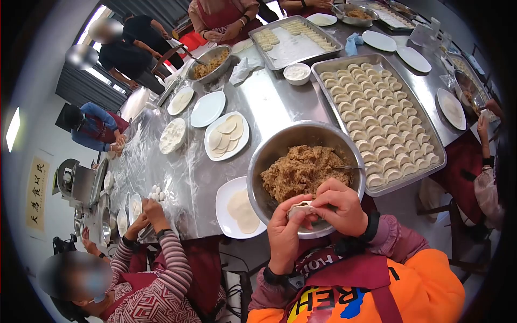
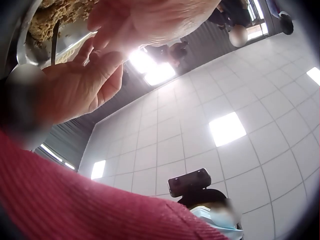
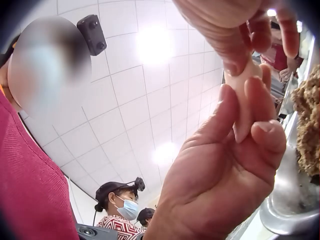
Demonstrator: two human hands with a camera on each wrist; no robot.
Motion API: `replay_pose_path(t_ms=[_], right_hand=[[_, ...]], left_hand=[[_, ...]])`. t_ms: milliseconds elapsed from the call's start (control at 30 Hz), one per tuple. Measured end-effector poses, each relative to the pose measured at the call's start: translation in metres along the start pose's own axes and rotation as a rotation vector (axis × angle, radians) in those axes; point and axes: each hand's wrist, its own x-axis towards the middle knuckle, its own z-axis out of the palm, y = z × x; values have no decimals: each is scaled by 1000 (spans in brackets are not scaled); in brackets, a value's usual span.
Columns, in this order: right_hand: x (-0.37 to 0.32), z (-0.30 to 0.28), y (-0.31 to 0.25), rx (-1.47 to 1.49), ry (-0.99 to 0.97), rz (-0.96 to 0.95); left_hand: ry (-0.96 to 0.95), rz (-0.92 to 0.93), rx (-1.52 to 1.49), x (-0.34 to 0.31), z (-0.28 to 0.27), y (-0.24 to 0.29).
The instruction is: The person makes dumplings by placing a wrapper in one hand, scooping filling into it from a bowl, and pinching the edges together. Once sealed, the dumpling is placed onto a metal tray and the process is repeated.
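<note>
A partly folded dumpling (image 1: 300, 208) is between both hands, just over the near rim of a large steel bowl (image 1: 258, 161). My left hand (image 1: 284, 237) grips it from the left, thumb and fingers along its sides. From the right, my right hand (image 1: 340, 209) pinches its edge. The right wrist view shows the pale dough (image 3: 243, 107) lying lengthwise in the left fingers, with the right thumb pressed at its upper end. Brown minced filling (image 1: 301, 169) is heaped in the bowl, and a spoon handle (image 1: 347, 167) sticks out of it. In the left wrist view the hands hide the dumpling.
Left of the bowl a white plate (image 1: 222, 200) carries round wrappers (image 1: 243, 210); another plate (image 1: 243, 145) of wrappers lies beyond. To the right is a tray (image 1: 379, 191) with rows of dumplings. A small flour bowl (image 1: 297, 74) stands behind. Another person (image 1: 156, 269) works close on the left.
</note>
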Motion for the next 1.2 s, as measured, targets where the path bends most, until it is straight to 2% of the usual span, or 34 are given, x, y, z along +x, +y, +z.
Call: replay_pose_path(t_ms=[167, 233, 333, 467, 567, 633, 733, 867, 933, 1033, 1133, 1200], right_hand=[[4, -1, -1, 85, -22, 82], [4, 0, 0, 137, -23, 151], [5, -3, 2, 20, -58, 59], [2, -1, 3, 10, -19, 20], [0, 1, 1, 24, -8, 19], [1, 1, 4, -19, -5, -29], [0, 1, 4, -1, -22, -30], [4, 1, -3, 46, 3, 69], [7, 2, -5, 104, 36, 121], [3, -1, 6, 27, -24, -36], [2, 0, 3, -24, 19, -54], [2, 2, 1, 29, -5, 16]], left_hand=[[-143, 4, 108, -1, -10, -1], [-118, 27, 51, 0, -6, 2], [-71, 28, 11, -1, 4, 8], [-35, 30, -91, 0, 1, 2], [15, 42, -2, 0, 1, 1], [-53, 12, 120, -2, -3, 5], [-102, -10, 161, -3, -4, 9], [-156, 26, 151, -1, -5, 4], [-122, 32, 96, -1, -2, 5], [-70, 31, 26, 1, 1, 5], [-45, 9, -80, -1, 0, -2], [-35, 16, -65, 1, -2, -1]])
